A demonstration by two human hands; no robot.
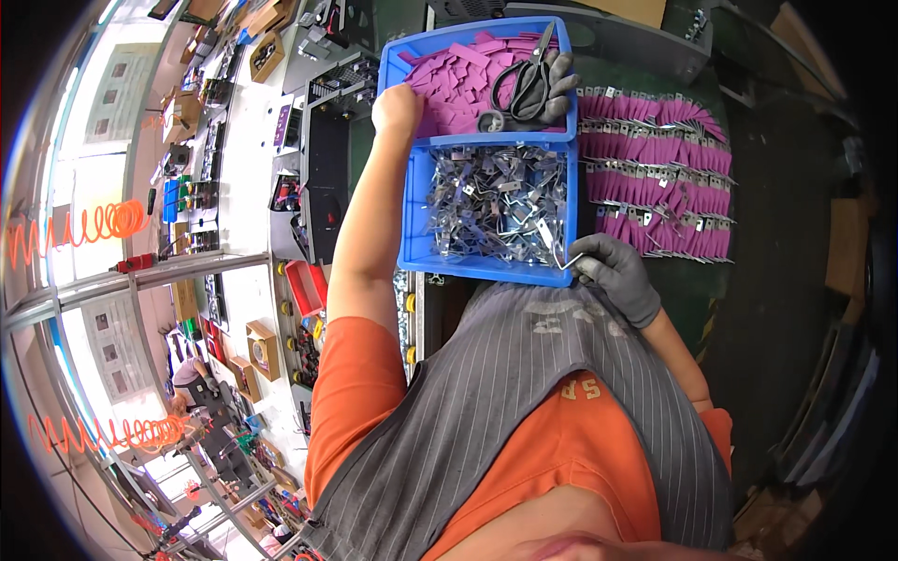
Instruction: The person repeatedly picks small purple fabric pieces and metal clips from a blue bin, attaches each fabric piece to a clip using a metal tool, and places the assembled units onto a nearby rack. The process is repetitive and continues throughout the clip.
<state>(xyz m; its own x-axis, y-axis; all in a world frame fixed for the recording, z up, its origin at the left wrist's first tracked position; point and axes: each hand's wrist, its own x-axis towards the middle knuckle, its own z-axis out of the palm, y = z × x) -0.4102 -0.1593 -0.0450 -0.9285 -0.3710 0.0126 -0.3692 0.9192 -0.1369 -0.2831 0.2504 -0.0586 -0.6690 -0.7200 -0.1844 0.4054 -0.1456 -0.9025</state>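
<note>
My bare left hand (398, 110) is curled closed at the left rim of a blue bin (475, 141) full of flat purple pieces (456, 82). Its fingertips are hidden, so I cannot make out what they hold. My right hand (617, 278), in a grey glove, pinches a small bent metal bracket (572, 261) at the near right corner of a second blue bin (486, 272). Many loose metal brackets (496, 201) fill that nearer bin. Black-handled scissors (526, 86) and an empty grey glove (559, 86) lie on the purple pieces.
Rows of metal brackets with purple pieces on them (655, 178) lie right of the bins. A black metal housing (327, 168) stands to the left. Farther left, a bench holds boxes and tools, with orange coiled hoses (122, 220) and another person (187, 369) beyond.
</note>
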